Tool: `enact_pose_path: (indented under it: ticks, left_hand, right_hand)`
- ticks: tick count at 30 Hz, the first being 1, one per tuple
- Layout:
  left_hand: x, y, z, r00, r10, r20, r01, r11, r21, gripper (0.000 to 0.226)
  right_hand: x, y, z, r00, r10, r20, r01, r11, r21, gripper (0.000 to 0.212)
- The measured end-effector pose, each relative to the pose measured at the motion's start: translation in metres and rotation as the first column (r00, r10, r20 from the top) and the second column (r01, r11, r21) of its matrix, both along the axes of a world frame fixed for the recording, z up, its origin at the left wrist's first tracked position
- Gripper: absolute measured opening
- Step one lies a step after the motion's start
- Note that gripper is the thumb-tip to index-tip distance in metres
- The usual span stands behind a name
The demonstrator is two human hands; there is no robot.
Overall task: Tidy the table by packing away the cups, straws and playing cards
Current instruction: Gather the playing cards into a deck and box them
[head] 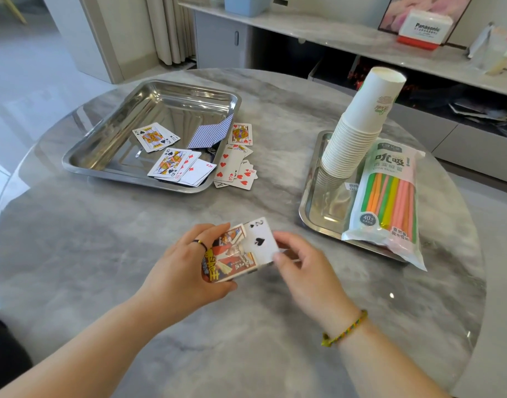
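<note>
Head camera: a printed card box [232, 255] is gripped by the left hand [186, 262] just above the near part of the grey marbled surface [103, 239], with the fingers curled over its far side and the thumb at its near side. A two of spades [260, 242] sticks partway out of the box's open end and is pinched at its right edge by the right hand [306, 271].

Farther back on the left, a steel tray [108, 133] holds several loose cards [171, 159], mostly face up. More cards [236, 168] are spread on the surface just beside its right rim, and blue-backed cards [209, 133] lie across that rim.

On the right, a second steel tray [312, 202] carries a leaning stack of paper cups [358, 130] and, beside it, a sealed pack of coloured straws [390, 202]. The pack's near end overhangs the tray's edge.
</note>
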State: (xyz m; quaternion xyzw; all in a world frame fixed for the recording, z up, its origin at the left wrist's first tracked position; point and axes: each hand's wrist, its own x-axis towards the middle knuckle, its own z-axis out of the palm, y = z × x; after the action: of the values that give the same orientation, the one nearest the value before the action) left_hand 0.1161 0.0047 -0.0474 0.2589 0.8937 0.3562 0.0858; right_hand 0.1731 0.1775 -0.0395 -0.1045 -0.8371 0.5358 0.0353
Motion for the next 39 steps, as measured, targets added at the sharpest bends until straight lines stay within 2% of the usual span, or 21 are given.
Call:
enact_pose_path:
  ticks: [2,3,11,13,16,18,21,24,26,30,32,34,37,39]
  left_hand:
    - [0.001,0.000,-0.002,1.000,0.008,-0.006,-0.008,1.000,0.005,0.083]
    - [0.001,0.001,-0.004,1.000,0.012,-0.004,-0.012,1.000,0.008,0.083]
    - [-0.001,0.003,-0.009,1.000,-0.020,0.021,0.020,1.000,0.009,0.083]
    - [-0.002,0.004,-0.012,0.999,-0.030,0.024,0.030,1.000,-0.004,0.084]
    - [-0.002,0.012,-0.015,0.995,-0.088,-0.052,0.081,0.989,-0.123,0.083]
    - [-0.001,0.021,-0.016,0.983,-0.160,-0.090,0.138,0.968,-0.209,0.082]
    - [-0.002,0.033,-0.021,0.964,-0.247,-0.097,0.209,0.931,-0.298,0.083]
    - [-0.009,0.034,-0.020,0.958,-0.276,-0.080,0.242,0.926,-0.290,0.088]
    - [-0.020,0.028,-0.014,0.964,-0.238,-0.120,0.206,0.952,-0.227,0.082]
    - [-0.061,0.007,-0.006,0.927,-0.014,-0.374,-0.042,0.989,-0.141,0.073]
    - [-0.087,-0.009,-0.005,0.905,0.074,-0.419,-0.163,0.970,-0.182,0.064]
    - [-0.110,-0.022,-0.006,0.902,0.106,-0.418,-0.235,0.934,-0.269,0.064]
    - [-0.135,-0.038,-0.010,0.906,0.062,-0.418,-0.254,0.870,-0.422,0.055]
    - [-0.142,-0.047,-0.015,0.896,0.013,-0.445,-0.249,0.842,-0.478,0.047]
  right_hand:
    - [0.004,-0.011,-0.008,0.997,0.072,-0.037,-0.064,0.979,0.193,0.034]
    - [0.005,-0.014,-0.010,0.996,0.088,-0.033,-0.079,0.973,0.219,0.036]
    - [0.003,-0.009,-0.013,0.990,0.138,0.036,-0.142,0.983,0.120,0.037]
    - [0.000,-0.007,-0.013,0.992,0.120,0.036,-0.122,0.989,0.088,0.032]
    - [-0.003,0.003,-0.010,0.999,0.015,0.035,-0.018,0.996,0.091,0.014]
    - [-0.004,0.014,-0.008,0.997,-0.020,0.074,0.010,0.992,0.127,0.011]
    - [-0.001,0.026,-0.008,0.990,-0.035,0.135,-0.002,0.963,0.269,0.015]
    - [-0.001,0.027,-0.005,0.998,-0.039,0.056,0.019,0.947,0.322,0.016]
    - [-0.003,0.026,0.001,0.997,-0.047,-0.054,0.059,0.972,0.228,0.018]
    - [-0.007,0.029,0.008,0.985,-0.116,-0.131,0.125,0.990,0.069,0.032]
    - [-0.010,0.029,0.007,0.982,-0.145,-0.119,0.151,0.988,0.042,0.033]
    - [-0.018,0.028,0.007,0.981,-0.160,-0.112,0.163,0.986,0.019,0.034]
    - [-0.045,0.029,0.006,0.982,-0.161,-0.096,0.165,0.985,0.043,0.034]
    - [-0.073,0.029,0.005,0.989,-0.136,-0.058,0.141,0.986,0.094,0.025]
